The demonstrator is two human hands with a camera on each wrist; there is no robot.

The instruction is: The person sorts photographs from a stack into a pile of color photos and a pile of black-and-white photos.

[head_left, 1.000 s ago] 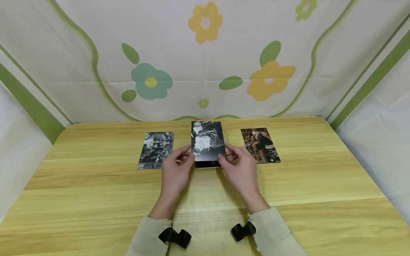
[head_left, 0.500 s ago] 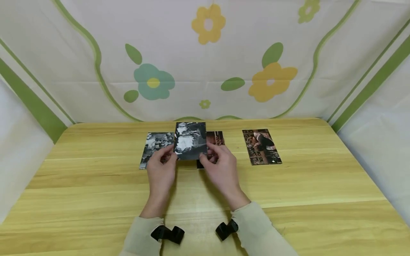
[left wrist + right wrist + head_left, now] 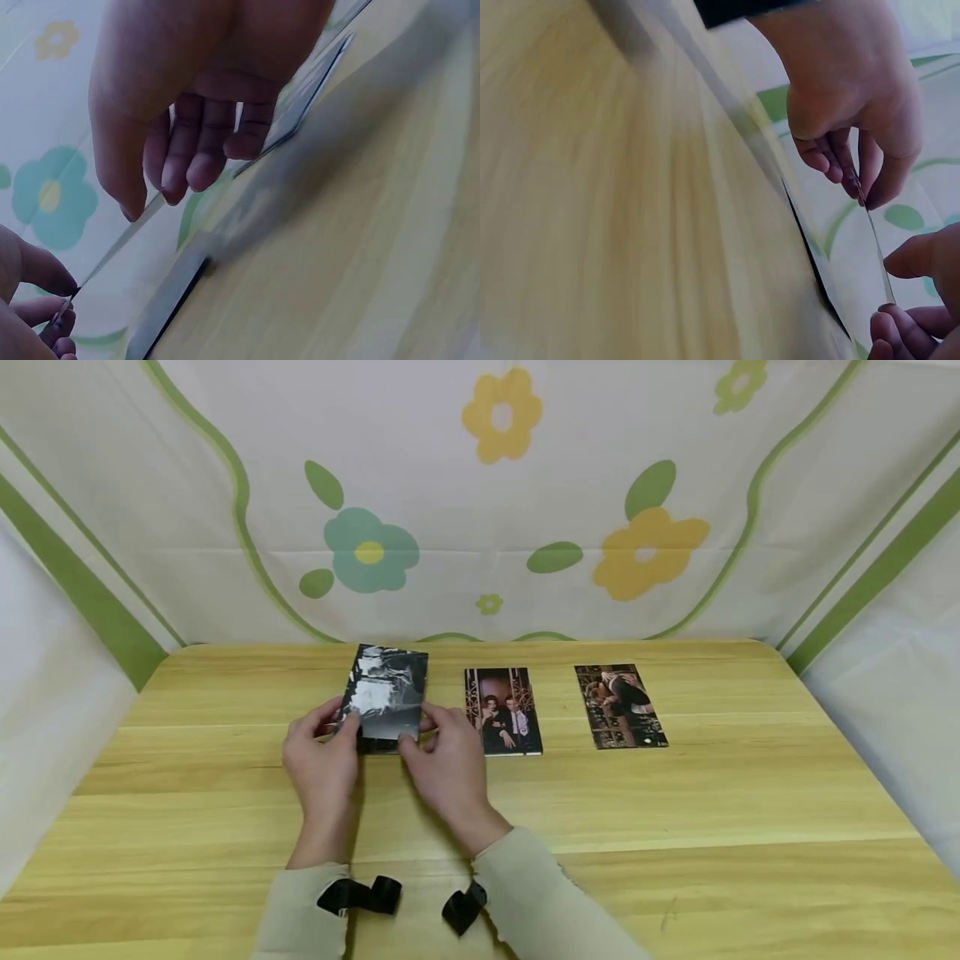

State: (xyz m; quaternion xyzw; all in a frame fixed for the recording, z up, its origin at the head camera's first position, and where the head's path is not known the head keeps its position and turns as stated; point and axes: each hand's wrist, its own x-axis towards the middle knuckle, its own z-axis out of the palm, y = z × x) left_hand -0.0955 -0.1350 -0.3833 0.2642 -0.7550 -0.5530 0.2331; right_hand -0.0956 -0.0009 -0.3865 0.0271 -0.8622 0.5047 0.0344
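In the head view my left hand (image 3: 322,764) and my right hand (image 3: 450,760) pinch the lower sides of a black-and-white photo card (image 3: 386,693), thumbs on its face. Tilted slightly, it sits over another card at the left, of which only a dark strip shows below. The left wrist view shows the held card (image 3: 120,238) edge-on above the lying card (image 3: 169,307), with a gap between them. From the right wrist too, the held card (image 3: 877,247) appears as a thin edge between both hands, apart from the lying card (image 3: 814,262).
A colour photo card (image 3: 504,714) with two people lies in the middle of the wooden table (image 3: 675,827). Farther right is a second colour photo card (image 3: 621,706). A flower-printed cloth (image 3: 450,510) stands behind the table's back edge.
Both hands have carried the black-and-white photo card left, from over the middle card to over the left card. The middle card is now uncovered, and the left one is mostly hidden.
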